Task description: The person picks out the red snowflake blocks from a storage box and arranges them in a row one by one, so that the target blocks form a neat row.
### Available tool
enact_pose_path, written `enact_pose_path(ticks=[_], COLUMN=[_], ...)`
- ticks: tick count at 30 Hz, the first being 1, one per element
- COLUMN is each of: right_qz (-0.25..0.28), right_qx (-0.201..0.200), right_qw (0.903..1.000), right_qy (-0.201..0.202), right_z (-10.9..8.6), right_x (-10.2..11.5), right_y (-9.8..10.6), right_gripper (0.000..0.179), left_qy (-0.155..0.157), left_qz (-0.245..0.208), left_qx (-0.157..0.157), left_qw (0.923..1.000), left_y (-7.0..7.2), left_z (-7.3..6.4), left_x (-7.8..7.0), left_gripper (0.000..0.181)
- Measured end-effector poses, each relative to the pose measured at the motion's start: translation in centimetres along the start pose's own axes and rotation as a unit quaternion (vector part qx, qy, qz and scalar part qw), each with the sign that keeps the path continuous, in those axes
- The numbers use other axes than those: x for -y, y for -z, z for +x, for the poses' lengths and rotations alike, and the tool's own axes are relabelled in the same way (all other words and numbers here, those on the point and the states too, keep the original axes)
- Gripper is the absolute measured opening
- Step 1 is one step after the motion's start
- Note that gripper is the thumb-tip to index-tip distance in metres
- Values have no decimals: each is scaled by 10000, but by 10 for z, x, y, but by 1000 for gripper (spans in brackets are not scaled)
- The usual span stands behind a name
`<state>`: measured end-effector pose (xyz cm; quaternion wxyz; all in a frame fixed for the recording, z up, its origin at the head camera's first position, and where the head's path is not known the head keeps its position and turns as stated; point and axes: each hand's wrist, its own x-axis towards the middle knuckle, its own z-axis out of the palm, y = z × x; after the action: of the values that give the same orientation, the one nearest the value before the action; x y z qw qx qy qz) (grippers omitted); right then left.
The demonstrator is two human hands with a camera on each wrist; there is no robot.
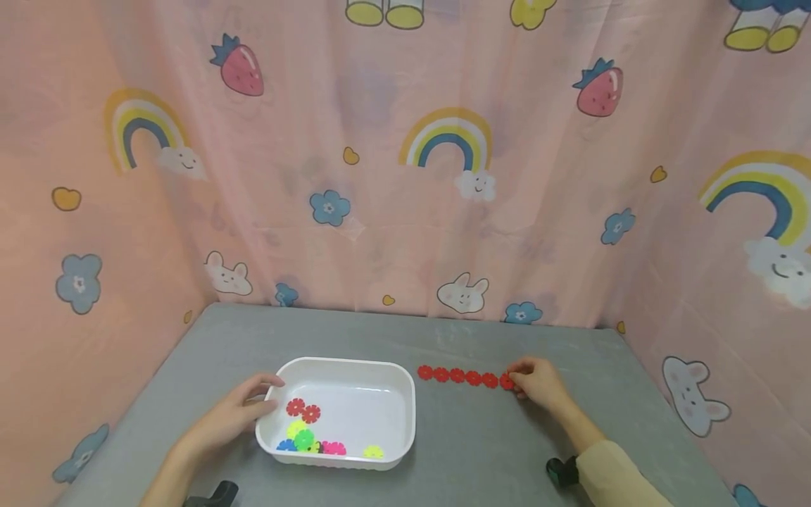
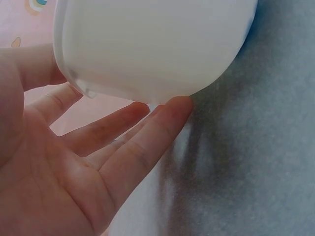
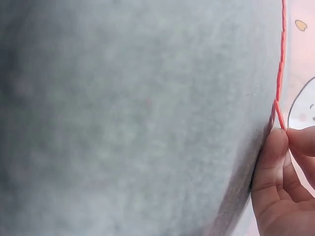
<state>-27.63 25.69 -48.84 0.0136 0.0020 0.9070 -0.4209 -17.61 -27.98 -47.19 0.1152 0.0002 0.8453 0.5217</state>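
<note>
Pink rainbow-print curtain point(image 1: 393, 239) backs a grey table point(image 1: 481, 436). At lower left, my left hand point(image 1: 236, 408) holds a white plastic tray point(image 1: 361, 405); right of centre, my right hand point(image 1: 540, 382) pinches the rightmost red flower disc point(image 1: 505, 382), tilted, in a row.

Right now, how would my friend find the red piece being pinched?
On the grey table, find the white, round-cornered tray. Right of it in the head view runs a row of red, flower-shaped discs; follow it to the right end. That last red disc is the only one pinched by the right hand, tilted against its neighbours.
</note>
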Motion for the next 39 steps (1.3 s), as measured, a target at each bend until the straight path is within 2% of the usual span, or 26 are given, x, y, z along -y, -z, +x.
enact_pose_path(ticks=[13, 20, 28, 33, 39], right_qz=[113, -147, -404, -498, -353], right_qx=[19, 149, 199, 77, -12], right_qw=[9999, 9993, 9969, 9961, 9950], right_qy=[116, 319, 638, 720, 938], right_z=[-3, -9, -20, -28, -39], right_x=[1, 12, 40, 61, 86], right_y=[10, 18, 16, 6, -11], right_gripper=[19, 19, 23, 21, 18], left_qy=[-51, -39, -30, -45, -76], left_qz=[-59, -19, 14, 3, -3], left_qx=[-3, -4, -7, 3, -10], left_qw=[10000, 10000, 10000, 10000, 10000], left_y=[0, 2, 1, 0, -1], left_z=[0, 0, 0, -1, -2], left_x=[-2, -2, 0, 1, 0], left_gripper=[47, 47, 47, 46, 44])
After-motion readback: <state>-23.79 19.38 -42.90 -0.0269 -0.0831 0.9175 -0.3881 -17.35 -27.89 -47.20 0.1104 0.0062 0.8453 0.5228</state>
